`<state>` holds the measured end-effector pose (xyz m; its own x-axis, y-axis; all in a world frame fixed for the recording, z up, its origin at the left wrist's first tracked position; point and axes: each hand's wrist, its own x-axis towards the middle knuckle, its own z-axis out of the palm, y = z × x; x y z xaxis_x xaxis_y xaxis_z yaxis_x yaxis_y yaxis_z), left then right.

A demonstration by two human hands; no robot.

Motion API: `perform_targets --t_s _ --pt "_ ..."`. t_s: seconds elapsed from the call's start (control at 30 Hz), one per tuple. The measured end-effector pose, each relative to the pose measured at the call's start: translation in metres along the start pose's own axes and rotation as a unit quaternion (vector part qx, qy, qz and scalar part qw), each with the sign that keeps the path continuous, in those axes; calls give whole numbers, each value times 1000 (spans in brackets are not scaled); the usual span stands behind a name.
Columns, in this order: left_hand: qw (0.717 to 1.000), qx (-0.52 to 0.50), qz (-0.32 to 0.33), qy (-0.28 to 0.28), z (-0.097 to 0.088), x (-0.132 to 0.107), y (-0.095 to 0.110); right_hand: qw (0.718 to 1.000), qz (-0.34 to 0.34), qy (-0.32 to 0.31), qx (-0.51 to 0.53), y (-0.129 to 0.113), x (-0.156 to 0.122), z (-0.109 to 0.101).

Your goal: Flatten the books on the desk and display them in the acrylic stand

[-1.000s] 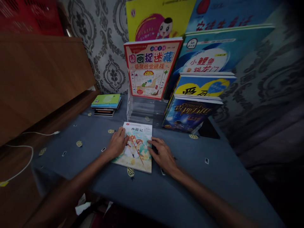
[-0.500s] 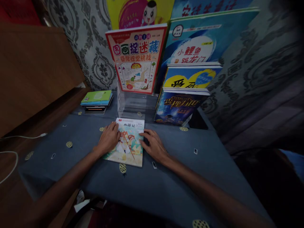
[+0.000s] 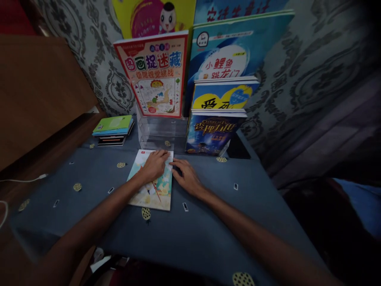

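Your left hand (image 3: 154, 166) lies flat, palm down, on the far part of a thin picture book (image 3: 151, 186), its fingers spread over the top edge and grasping nothing. The book lies face up on the table (image 3: 208, 230), which is covered by a blue-grey cloth with small pale round patches. Your right hand (image 3: 187, 178) rests just right of the book, fingers loosely bent, its fingertips (image 3: 175, 163) at the book's right edge near the far corner; you cannot tell whether they have got under the cover. The two hands are close together, almost touching at the book's far right corner.

Just beyond the book stands a clear plastic stand (image 3: 160, 133), and a red-bordered activity book (image 3: 153, 75) leans upright in it. To the right of the stand a dark blue book (image 3: 212, 133) stands tilted back, with a yellow and blue book (image 3: 223, 95) behind it and a large blue book (image 3: 238, 43) behind that one. A yellow book (image 3: 149, 18) shows at the far top, partly hidden by the red-bordered one. On the far left of the table a small stack of books (image 3: 113, 129) with a green cover on top lies flat. A white cable (image 3: 24, 179) runs along the wooden surface at the left edge. A patterned grey curtain (image 3: 297, 79) hangs behind and to the right.
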<state>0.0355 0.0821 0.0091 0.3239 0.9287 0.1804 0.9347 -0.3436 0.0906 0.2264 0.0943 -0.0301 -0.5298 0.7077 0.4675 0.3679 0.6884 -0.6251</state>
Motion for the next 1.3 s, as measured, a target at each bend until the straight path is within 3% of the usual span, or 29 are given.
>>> perform_targets --t_s 0.3,0.6,0.8,1.03,1.3 --pt "998 54 1 -24 -5 7 6 1000 -1 0 -4 -1 2 1" --pt "999 22 -15 -36 -8 11 9 998 -8 -21 -54 -4 0 1" --pt "998 -37 50 -7 -4 -12 -20 994 -13 -41 -104 1 -5 4" --pt "995 -5 -73 60 -5 -62 -68 990 -10 -61 -125 -1 3 3" --pt "993 -33 -78 88 0 -67 -76 985 -12 -64 -159 12 33 1"
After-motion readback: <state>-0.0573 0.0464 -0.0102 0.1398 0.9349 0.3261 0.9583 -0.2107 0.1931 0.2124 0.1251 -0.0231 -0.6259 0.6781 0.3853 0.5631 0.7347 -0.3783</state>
